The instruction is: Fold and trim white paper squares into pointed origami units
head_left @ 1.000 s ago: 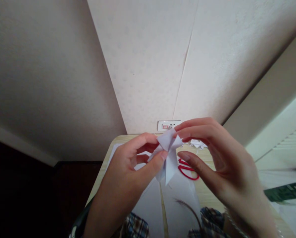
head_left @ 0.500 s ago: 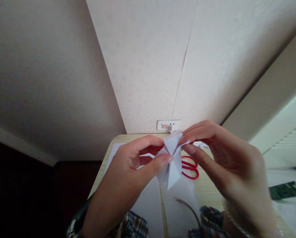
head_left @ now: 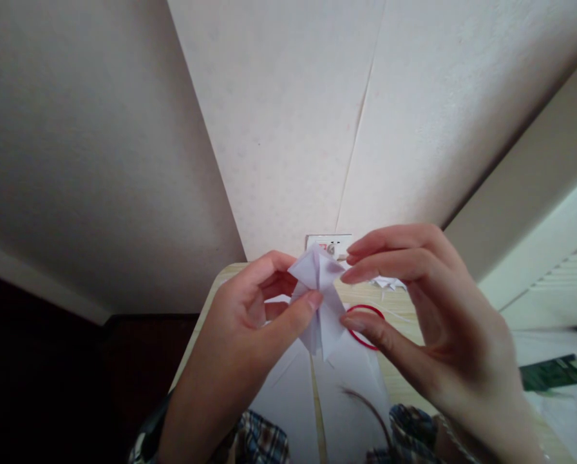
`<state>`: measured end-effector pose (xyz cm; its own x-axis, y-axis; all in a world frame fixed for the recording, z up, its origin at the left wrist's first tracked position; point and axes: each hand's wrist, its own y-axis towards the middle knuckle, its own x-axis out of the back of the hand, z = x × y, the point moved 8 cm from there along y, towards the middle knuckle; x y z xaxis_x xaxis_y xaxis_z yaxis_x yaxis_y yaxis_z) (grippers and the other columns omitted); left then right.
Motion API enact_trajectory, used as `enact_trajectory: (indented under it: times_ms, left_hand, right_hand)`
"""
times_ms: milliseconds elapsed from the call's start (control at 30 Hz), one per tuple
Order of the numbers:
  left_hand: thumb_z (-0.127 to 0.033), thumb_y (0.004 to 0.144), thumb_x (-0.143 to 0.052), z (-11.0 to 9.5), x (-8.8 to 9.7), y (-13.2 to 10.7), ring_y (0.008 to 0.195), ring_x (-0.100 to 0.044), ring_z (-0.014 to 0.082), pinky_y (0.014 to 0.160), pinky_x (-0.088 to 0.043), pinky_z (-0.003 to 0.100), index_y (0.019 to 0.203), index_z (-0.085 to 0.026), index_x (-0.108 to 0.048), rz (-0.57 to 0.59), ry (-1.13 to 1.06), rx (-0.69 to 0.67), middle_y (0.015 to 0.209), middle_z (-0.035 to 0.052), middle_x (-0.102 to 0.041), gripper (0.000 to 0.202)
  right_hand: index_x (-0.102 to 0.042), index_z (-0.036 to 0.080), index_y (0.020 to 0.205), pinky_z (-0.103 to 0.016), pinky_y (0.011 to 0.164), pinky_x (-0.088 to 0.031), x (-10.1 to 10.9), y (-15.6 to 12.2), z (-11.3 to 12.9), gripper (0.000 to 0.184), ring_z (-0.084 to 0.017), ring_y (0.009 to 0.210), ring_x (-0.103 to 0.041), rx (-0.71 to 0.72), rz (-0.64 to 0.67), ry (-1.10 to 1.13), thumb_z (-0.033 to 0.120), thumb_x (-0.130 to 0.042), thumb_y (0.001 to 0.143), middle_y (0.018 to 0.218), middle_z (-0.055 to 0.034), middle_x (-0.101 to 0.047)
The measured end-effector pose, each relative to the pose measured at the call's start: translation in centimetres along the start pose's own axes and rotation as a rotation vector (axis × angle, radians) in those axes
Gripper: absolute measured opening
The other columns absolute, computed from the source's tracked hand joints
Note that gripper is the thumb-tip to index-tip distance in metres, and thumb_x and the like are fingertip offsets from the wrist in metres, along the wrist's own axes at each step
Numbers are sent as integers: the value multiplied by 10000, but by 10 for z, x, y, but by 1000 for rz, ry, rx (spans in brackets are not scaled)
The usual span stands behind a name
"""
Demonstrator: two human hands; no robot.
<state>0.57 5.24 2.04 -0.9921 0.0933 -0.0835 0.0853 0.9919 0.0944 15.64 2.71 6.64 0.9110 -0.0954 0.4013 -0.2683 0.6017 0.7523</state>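
Observation:
I hold a small folded white paper shape up in front of me, above a wooden table. My left hand pinches it between thumb and forefinger. My right hand touches the paper's right side, its thumb under the lower flap and its fingertips by the top fold, fingers spread apart. Red-handled scissors lie on the table behind the paper, partly hidden by my right thumb.
White paper sheets lie on the table below my hands. Small folded paper pieces sit near the wall. A wall socket is just behind the table. A dark green object lies at the right.
The paper has turned and shifted a little to the left in my left hand. My right fingers have come apart, the thumb dropping below the paper.

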Motion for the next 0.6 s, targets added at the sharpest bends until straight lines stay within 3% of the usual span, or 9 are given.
enact_trajectory:
  times_ms: [200, 400, 600]
  left_hand:
    - [-155, 812, -734, -4, -1, 1, 705, -694, 114, 608, -551, 140, 787, -239, -689, -31, -83, -90, 741, -53, -721, 99]
    - [-160, 851, -706, -8, -1, 1, 743, -713, 93, 652, -548, 106, 800, -236, -661, -54, -156, -165, 767, -67, -737, 102]
    - [-163, 861, -707, -9, -4, 0, 741, -722, 107, 643, -563, 125, 839, -242, -693, -43, -178, -178, 813, -54, -762, 83]
  right_hand:
    - [-619, 239, 1043, -111, 1042, -442, -11, -3, 8, 240, -114, 1211, -531, 90, 193, -182, 265, -761, 851, 1271, -30, -526]
    - [-594, 240, 976, -161, 1044, -470, -6, -3, 8, 178, -131, 1188, -535, 84, 73, -209, 245, -736, 869, 1259, -39, -507]
    - [-609, 244, 1017, -203, 1048, -475, -8, -3, 12, 145, -139, 1195, -527, 127, 69, -218, 195, -686, 904, 1280, -21, -511]
